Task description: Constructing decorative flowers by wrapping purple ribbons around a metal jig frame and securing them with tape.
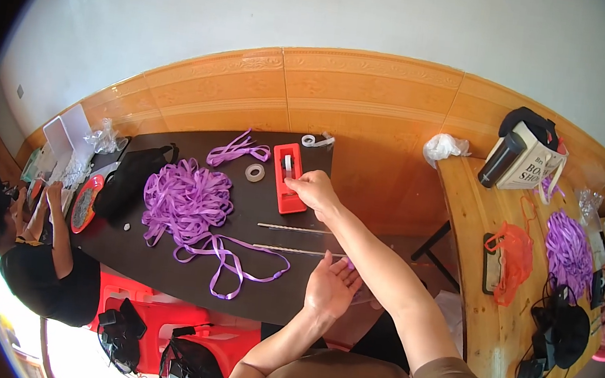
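Note:
My right hand (315,193) reaches across to a red tape dispenser (288,201) on the dark table, thumb and fingers pinched at the clear tape beside its roll. Palm up, my left hand (332,288) is at the table's right edge, fingers loosely curled and apart. Next to its fingertips is the end of a thin twisted rod (288,250), with a bit of purple ribbon showing there; any contact is unclear. A second twisted rod (290,228) lies parallel, farther away. Left of them is a big heap of purple ribbon (185,202), a loose strand trailing toward the rods.
A tape roll (254,173) and a small ribbon bundle (238,150) lie behind the heap. A black bag (132,181) and red dish (86,203) are at left, near another person (47,264). The wooden table (478,284) at right holds an orange plastic bag (511,261), more ribbon and a tote.

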`<state>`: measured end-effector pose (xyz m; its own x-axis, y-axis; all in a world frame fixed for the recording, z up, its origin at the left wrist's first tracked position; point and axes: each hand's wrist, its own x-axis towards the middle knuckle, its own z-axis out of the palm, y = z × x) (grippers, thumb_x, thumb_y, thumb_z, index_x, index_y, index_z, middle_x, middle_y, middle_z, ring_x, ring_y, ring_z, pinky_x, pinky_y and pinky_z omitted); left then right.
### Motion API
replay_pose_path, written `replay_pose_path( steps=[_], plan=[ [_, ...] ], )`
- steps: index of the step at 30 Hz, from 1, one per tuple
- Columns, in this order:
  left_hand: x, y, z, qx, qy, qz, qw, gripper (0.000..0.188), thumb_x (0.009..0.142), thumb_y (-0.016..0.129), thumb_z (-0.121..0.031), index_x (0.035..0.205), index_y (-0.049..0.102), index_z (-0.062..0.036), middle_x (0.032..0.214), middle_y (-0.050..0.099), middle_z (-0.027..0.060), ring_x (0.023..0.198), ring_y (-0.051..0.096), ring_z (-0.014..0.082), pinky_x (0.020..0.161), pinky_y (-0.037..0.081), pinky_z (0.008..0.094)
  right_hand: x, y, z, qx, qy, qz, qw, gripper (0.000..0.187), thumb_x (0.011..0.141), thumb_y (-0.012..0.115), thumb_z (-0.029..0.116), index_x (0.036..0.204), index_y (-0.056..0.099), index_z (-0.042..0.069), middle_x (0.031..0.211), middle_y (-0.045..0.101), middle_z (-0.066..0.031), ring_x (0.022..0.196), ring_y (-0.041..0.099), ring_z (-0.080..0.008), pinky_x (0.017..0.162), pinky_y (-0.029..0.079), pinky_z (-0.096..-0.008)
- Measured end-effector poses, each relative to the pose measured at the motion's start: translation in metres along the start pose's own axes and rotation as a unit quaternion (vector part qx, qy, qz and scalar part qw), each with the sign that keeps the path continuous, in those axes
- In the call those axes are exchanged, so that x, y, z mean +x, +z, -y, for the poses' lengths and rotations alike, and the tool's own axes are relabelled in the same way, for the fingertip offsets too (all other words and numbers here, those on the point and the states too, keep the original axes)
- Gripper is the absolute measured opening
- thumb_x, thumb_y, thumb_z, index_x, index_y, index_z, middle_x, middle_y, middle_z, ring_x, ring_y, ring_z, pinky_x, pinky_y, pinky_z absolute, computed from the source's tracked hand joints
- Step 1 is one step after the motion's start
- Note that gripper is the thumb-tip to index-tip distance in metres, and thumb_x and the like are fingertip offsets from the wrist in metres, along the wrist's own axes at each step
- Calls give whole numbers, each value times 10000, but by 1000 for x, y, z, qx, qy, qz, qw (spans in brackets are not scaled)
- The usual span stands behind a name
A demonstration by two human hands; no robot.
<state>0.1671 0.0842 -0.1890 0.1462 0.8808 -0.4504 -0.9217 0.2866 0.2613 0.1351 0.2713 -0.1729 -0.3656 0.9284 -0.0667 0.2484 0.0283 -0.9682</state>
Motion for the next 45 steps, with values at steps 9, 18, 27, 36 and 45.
replay_pose_path(
  steps=[9,18,27,36,45],
  plan=[
    [-11,14,-5,-2,20,-6,1000,486,978,327,-381,1254,420,8,1269,475,144,1180,439,263,1027,316,406,-10,22,18,196,-46,-79,976,113,813,625,56,709,617,14,639,550,15,592,452,-53,530,356,-229],
    [-12,10,-2,-12,35,9,999,425,991,237,-326,1249,416,-40,1256,487,145,1153,471,302,1004,345,467,-50,26,-12,169,-14,-82,982,97,837,615,83,799,638,-3,707,568,7,627,459,-46,559,354,-217],
    [-8,7,0,-8,39,8,999,418,988,238,-301,1242,418,-22,1220,518,153,1114,501,311,987,362,477,-47,30,-24,117,-83,-142,979,130,802,656,93,759,668,-29,804,618,-83,829,542,-147,726,408,-287],
    [-4,5,1,-32,44,-4,999,393,977,271,-264,1118,509,15,1076,596,164,1006,552,312,935,411,450,-47,35,-27,72,-159,-186,967,147,750,649,102,709,662,-38,828,628,-179,912,579,-258,764,439,-359],
    [-2,12,8,-13,45,27,999,404,980,263,-320,1197,447,-33,1155,536,149,1069,517,285,937,402,463,-38,23,-34,28,-83,-179,980,122,652,551,-4,577,541,-101,657,601,-152,626,567,-206,537,404,-352]
  ],
)
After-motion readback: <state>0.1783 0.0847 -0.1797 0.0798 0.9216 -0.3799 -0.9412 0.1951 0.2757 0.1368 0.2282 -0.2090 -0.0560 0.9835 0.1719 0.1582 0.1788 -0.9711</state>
